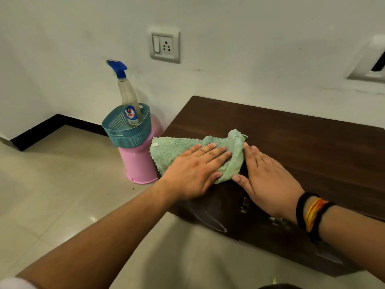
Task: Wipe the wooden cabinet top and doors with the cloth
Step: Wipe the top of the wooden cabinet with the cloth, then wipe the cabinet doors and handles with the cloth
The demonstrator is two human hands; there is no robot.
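Single head-worn view, looking forward and down (wide-angle), close over the cabinet top (291,147), wall beyond

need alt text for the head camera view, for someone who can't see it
Two bare hands press a green cloth flat on the near left corner of a dark wooden cabinet top: the left hand lies open on the cloth, the right hand rests at its right edge. Beside the cabinet, a spray bottle stands in a teal basket on a pink bucket.

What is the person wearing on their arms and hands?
Both hands are bare, with no gloves or rings visible. The left hand has a bare forearm, with a bit of white sleeve at the picture's edge. The right hand has black bands and orange-yellow threads at the wrist.
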